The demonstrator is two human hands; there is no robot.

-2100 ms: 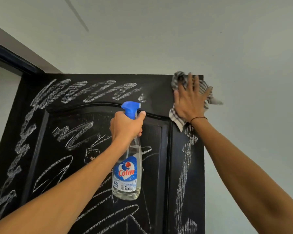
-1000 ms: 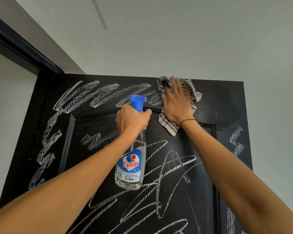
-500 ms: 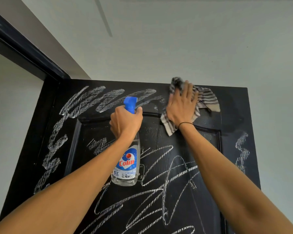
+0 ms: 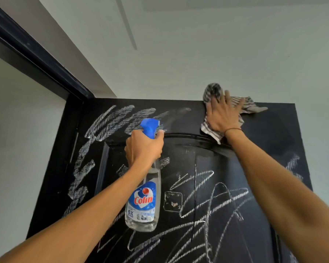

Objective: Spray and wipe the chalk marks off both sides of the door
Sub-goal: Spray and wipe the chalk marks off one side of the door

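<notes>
Left hand (image 4: 143, 147) grips spray bottle (image 4: 143, 204); right hand (image 4: 223, 115) presses striped cloth (image 4: 213, 91) flat against chalked door (image 4: 264, 133).

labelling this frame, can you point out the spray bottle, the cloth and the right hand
spray bottle (image 4: 141, 202): head view, on its blue label.
cloth (image 4: 213, 90): head view, on the bunched striped corner.
right hand (image 4: 223, 115): head view, on its back.

The door (image 4: 235, 168) stands in front, w/ the wall (image 4: 198, 54) behind & above it. The door frame (image 4: 36, 57) runs up on the left. The left hand (image 4: 143, 149) is in front of the door's middle, around the neck of the spray bottle (image 4: 142, 202), which hangs down below it. The right hand (image 4: 223, 116) is up & to the right, flat on the cloth (image 4: 213, 92) at the door's top edge. Chalk marks (image 4: 110, 120) lie top left, down the left side & below both hands.
</notes>
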